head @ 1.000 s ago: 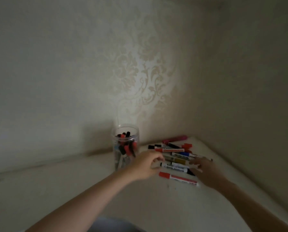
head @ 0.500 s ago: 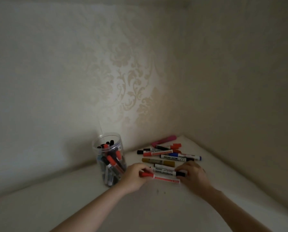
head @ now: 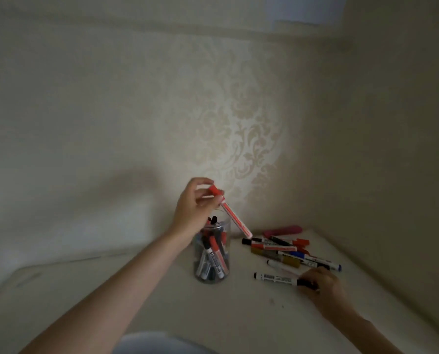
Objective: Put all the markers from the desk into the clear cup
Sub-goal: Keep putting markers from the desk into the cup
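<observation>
Red-capped marker point(head: 230, 212) hangs tilted above the clear cup point(head: 212, 251), pinched at its cap by our left hand point(head: 193, 210). We should swing it upright over the rim, then release. Our right hand point(head: 324, 284) fingers pinch a black-capped marker point(head: 277, 278) lying on the table point(head: 239, 315) beside the remaining markers point(head: 287, 247).

From my feed it's just two bare forearms, no sleeves, no watch or rings that I can make out on the left hand point(head: 193, 208) or right hand point(head: 325, 287). Some pale bluish-grey clothing point(head: 157, 344) shows at the bottom edge, blurry.
</observation>
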Demonstrator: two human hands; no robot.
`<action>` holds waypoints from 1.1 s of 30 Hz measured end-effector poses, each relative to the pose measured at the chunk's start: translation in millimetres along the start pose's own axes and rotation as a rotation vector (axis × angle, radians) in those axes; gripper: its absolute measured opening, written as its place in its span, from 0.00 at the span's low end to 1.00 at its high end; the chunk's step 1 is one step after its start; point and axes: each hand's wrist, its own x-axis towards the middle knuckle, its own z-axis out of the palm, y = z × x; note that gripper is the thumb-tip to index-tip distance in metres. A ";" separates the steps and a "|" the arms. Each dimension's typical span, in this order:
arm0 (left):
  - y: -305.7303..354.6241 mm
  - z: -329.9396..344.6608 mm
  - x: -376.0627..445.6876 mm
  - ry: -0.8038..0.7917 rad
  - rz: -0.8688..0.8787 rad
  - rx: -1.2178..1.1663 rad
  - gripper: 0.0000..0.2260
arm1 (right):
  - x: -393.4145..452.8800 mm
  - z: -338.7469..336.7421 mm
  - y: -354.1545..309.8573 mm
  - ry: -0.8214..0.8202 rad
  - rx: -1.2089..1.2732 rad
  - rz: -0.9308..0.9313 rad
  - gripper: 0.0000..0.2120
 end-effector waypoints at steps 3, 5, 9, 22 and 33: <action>13.3 -38.1 19.7 0.174 0.063 -0.005 0.13 | -0.5 -11.7 -15.9 0.067 0.103 0.058 0.06; 12.1 -54.1 27.9 0.251 0.091 0.045 0.13 | 1.1 -20.7 -26.3 0.063 0.162 0.074 0.06; -4.2 -59.8 28.0 0.208 0.046 0.238 0.10 | 9.4 -44.8 -44.0 0.130 0.228 0.084 0.05; -41.7 -61.8 18.9 -0.273 0.000 0.731 0.13 | 86.4 -122.2 -200.7 0.149 0.132 -0.338 0.07; -61.7 -82.8 8.1 -0.242 -0.019 0.539 0.15 | 123.3 -51.8 -233.4 -0.188 -0.186 -0.349 0.11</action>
